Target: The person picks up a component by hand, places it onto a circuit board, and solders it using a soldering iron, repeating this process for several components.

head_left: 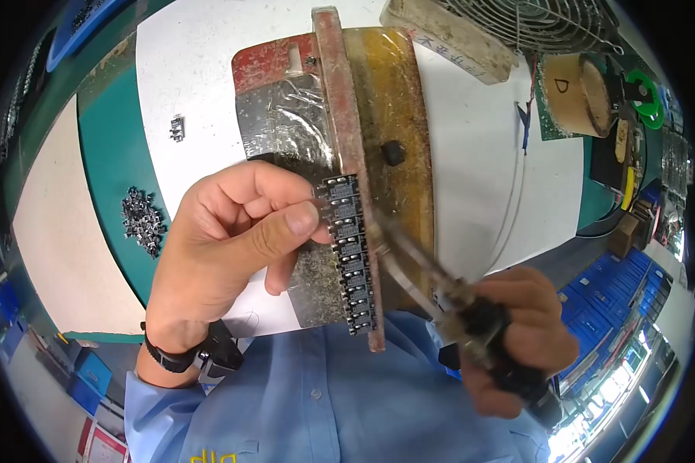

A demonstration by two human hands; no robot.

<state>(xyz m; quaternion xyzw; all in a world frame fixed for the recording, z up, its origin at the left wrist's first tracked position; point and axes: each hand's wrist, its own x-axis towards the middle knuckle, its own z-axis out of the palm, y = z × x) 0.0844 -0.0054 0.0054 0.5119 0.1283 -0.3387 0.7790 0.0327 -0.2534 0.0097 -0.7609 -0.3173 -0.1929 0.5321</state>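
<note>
A row of small black electronic parts with metal legs [351,255] lines the left side of a narrow reddish bar [334,85] on a worn board [405,92]. My left hand [243,224] is closed in a pinch at the upper part of the row, thumb and forefinger against its legs. Whether a small piece sits between the fingertips is hidden. My right hand [521,332] is wrapped round a black-handled, two-pronged tool [483,324], blurred by motion. Its metal prongs reach up and left to the bar, beside the row.
Loose small parts [143,221] lie heaped on the green mat at left, and one short group of parts [177,128] on the white sheet. A grimy block [455,38], a round fan guard [540,19] and a cardboard roll [575,92] stand at the back right. A thin cable [511,208] crosses the sheet.
</note>
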